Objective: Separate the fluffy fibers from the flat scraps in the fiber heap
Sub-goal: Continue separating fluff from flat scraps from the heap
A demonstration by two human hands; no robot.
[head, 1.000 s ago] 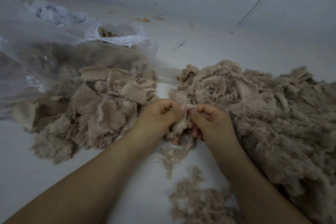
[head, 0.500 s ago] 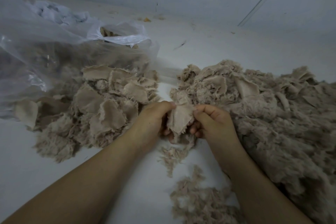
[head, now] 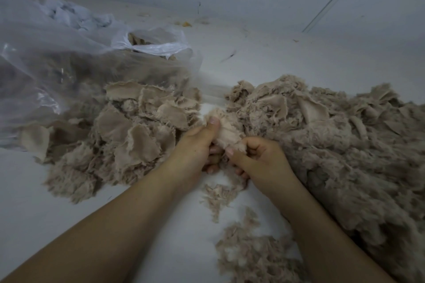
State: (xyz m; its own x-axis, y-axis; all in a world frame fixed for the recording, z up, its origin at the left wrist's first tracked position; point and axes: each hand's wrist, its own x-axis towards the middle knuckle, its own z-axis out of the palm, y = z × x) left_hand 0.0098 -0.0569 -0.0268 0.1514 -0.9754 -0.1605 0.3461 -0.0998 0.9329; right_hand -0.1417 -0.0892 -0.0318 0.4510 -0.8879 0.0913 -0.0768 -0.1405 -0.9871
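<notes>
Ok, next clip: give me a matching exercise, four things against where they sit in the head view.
Things:
1. flat scraps pile
2. big fiber heap
3. clear plastic bag
4. loose fluff

Places:
A. far left, behind the scraps
B. right of the hands
C. near edge, between the forearms
D. left of the hands

Pairs: 1-D, 2-B, 3-A, 4-C

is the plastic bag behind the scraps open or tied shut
Open: the clear plastic bag has an untied mouth gaping at its rolled white rim, with tan material visible inside.
</notes>
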